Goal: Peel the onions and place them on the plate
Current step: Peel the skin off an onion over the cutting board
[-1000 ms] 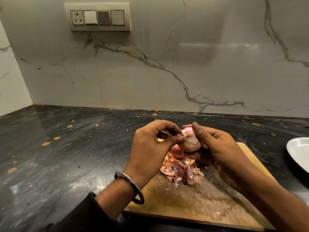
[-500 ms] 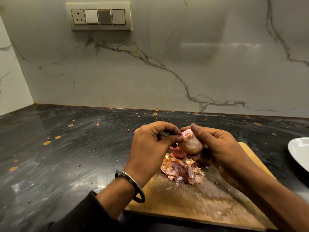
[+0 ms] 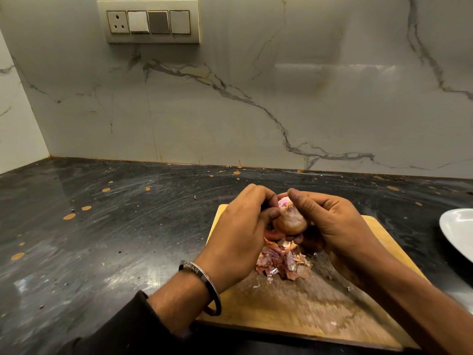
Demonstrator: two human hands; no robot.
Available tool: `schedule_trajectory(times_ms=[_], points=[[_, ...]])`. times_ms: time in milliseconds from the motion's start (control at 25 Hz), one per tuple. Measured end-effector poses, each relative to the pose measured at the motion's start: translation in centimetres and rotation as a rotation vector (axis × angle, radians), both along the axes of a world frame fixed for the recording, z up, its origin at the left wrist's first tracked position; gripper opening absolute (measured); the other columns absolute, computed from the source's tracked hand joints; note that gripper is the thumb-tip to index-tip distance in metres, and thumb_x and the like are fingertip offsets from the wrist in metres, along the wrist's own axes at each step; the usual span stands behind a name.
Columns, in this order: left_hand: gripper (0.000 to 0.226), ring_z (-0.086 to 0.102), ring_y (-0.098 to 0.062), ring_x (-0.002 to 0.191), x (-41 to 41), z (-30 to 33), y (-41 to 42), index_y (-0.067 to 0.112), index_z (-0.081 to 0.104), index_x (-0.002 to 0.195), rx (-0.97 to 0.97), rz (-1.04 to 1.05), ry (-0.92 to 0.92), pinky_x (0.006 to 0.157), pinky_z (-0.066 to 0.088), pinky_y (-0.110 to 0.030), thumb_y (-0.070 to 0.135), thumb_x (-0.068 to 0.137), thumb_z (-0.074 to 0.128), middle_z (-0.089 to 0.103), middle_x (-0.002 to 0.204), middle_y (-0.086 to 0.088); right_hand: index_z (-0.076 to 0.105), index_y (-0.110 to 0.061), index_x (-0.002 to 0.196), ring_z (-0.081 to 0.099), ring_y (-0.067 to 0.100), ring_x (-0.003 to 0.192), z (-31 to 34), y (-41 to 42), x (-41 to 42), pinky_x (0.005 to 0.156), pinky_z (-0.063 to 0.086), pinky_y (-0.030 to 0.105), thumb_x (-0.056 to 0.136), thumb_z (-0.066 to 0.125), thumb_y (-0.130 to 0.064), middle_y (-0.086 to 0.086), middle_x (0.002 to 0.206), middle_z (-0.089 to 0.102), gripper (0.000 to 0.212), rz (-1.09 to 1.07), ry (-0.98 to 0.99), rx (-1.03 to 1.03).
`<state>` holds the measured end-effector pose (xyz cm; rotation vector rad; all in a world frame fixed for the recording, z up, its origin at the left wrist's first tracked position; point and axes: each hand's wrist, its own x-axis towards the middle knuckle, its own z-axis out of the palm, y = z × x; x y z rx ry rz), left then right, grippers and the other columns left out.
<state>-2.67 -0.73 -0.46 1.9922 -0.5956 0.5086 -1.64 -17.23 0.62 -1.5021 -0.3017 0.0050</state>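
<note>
Just right of the frame's centre, our right hand (image 3: pixel 330 226) curls round the onion (image 3: pixel 290 221), thumb over its top, where pink flesh shows; the lower half wears dull brown skin. Our left hand (image 3: pixel 238 234), a steel bangle (image 3: pixel 204 285) on its wrist, closes in from the left, thumb tip and curled fingers pinching at the onion's side.

Both hands hover above the wooden cutting board (image 3: pixel 320 316), directly over a heap of papery peels (image 3: pixel 279 262). Something reddish sits just under the onion; we cannot tell whether it is another onion or a scrap.

The white plate (image 3: pixel 458 231) is cut off by the right edge of the frame, well apart from the hands.

We judge the risks small but real. The dry skin may tear into slivers instead of lifting whole, and the smooth peeled part could slip from our grip onto the dark countertop (image 3: pixel 102 239).
</note>
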Motion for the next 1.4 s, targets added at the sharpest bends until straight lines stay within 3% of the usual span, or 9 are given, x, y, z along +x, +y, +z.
schedule_trajectory(times_ms=[240, 440, 600, 760, 880, 960, 1080, 1240, 1400], points=[[0.016, 0.050, -0.002, 0.076, -0.1, -0.1, -0.3, 0.016, 0.050, 0.089, -0.048, 0.003, -0.064, 0.058, 0.043, -0.009, 0.004, 0.099, 0.049, 0.049, 0.087, 0.007, 0.080, -0.013, 0.069, 0.071, 0.022, 0.052, 0.2, 0.4, 0.1, 0.044, 0.053, 0.020, 0.079, 0.067, -0.041, 0.016, 0.069, 0.073, 0.033, 0.008, 0.168, 0.138], [0.011, 0.060, -0.013, 0.090, 0.4, -0.2, -0.2, 0.018, 0.060, 0.099, -0.104, 0.048, -0.131, 0.071, 0.054, -0.028, 0.008, 0.095, 0.059, 0.059, 0.095, 0.007, 0.080, -0.018, 0.072, 0.074, 0.025, 0.060, 0.3, 0.1, 0.3, 0.048, 0.055, 0.022, 0.075, 0.070, -0.045, 0.016, 0.078, 0.076, 0.029, -0.014, 0.170, 0.141], [0.013, 0.063, -0.006, 0.093, 0.2, 0.1, 0.2, 0.020, 0.072, 0.098, -0.099, 0.093, -0.230, 0.070, 0.050, -0.014, 0.015, 0.085, 0.072, 0.063, 0.096, 0.012, 0.080, -0.018, 0.075, 0.074, 0.025, 0.063, 0.2, 0.0, 0.3, 0.048, 0.055, 0.022, 0.074, 0.071, -0.048, 0.017, 0.080, 0.076, 0.031, -0.011, 0.169, 0.144], [0.007, 0.064, -0.004, 0.087, 0.2, 0.2, 0.1, 0.014, 0.072, 0.084, -0.115, 0.119, -0.254, 0.067, 0.049, -0.012, 0.010, 0.081, 0.077, 0.064, 0.089, 0.013, 0.080, -0.015, 0.074, 0.075, 0.029, 0.066, 0.0, 0.0, 0.3, 0.050, 0.056, 0.022, 0.077, 0.069, -0.045, 0.018, 0.081, 0.076, 0.033, 0.001, 0.161, 0.125], [0.012, 0.062, -0.007, 0.085, 0.1, 0.3, 0.1, 0.015, 0.068, 0.083, -0.087, 0.149, -0.293, 0.071, 0.051, -0.016, 0.004, 0.082, 0.073, 0.064, 0.087, 0.012, 0.078, -0.008, 0.083, 0.076, 0.036, 0.079, 0.0, -0.2, 0.2, 0.057, 0.060, 0.028, 0.077, 0.068, -0.048, 0.023, 0.092, 0.075, 0.042, 0.032, 0.156, 0.120], [0.013, 0.061, -0.007, 0.086, 0.2, 0.3, 0.3, 0.017, 0.066, 0.086, -0.080, 0.170, -0.300, 0.073, 0.051, -0.019, 0.004, 0.084, 0.071, 0.063, 0.087, 0.012, 0.072, -0.006, 0.105, 0.074, 0.041, 0.091, 0.0, -0.5, 0.2, 0.068, 0.063, 0.033, 0.078, 0.068, -0.049, 0.024, 0.101, 0.074, 0.051, 0.117, 0.131, 0.109], [0.015, 0.061, -0.007, 0.088, 0.3, 0.1, 0.4, 0.020, 0.064, 0.089, -0.091, 0.186, -0.259, 0.073, 0.053, -0.023, 0.006, 0.088, 0.067, 0.063, 0.088, 0.014, 0.061, -0.023, 0.129, 0.072, 0.042, 0.097, 0.2, -1.0, 0.1, 0.079, 0.062, 0.041, 0.072, 0.080, -0.031, 0.015, 0.112, 0.073, 0.061, 0.203, 0.057, 0.023], [0.021, 0.063, -0.006, 0.088, 0.6, 0.0, 0.5, 0.026, 0.063, 0.089, -0.121, 0.184, -0.165, 0.067, 0.059, -0.031, 0.005, 0.091, 0.064, 0.063, 0.086, 0.016, 0.066, -0.021, 0.120, 0.073, 0.039, 0.094, -0.1, -0.6, 0.2, 0.086, 0.060, 0.051, 0.060, 0.085, -0.032, 0.017, 0.111, 0.073, 0.064, 0.106, -0.004, -0.068], [0.021, 0.062, -0.007, 0.088, 0.6, -0.1, 0.3, 0.024, 0.062, 0.090, -0.123, 0.179, -0.159, 0.065, 0.058, -0.030, 0.003, 0.092, 0.061, 0.063, 0.087, 0.014, 0.063, -0.017, 0.118, 0.075, 0.034, 0.091, -0.5, -0.3, -0.1, 0.076, 0.063, 0.042, 0.060, 0.084, -0.027, 0.016, 0.106, 0.074, 0.063, 0.100, -0.029, -0.021]])
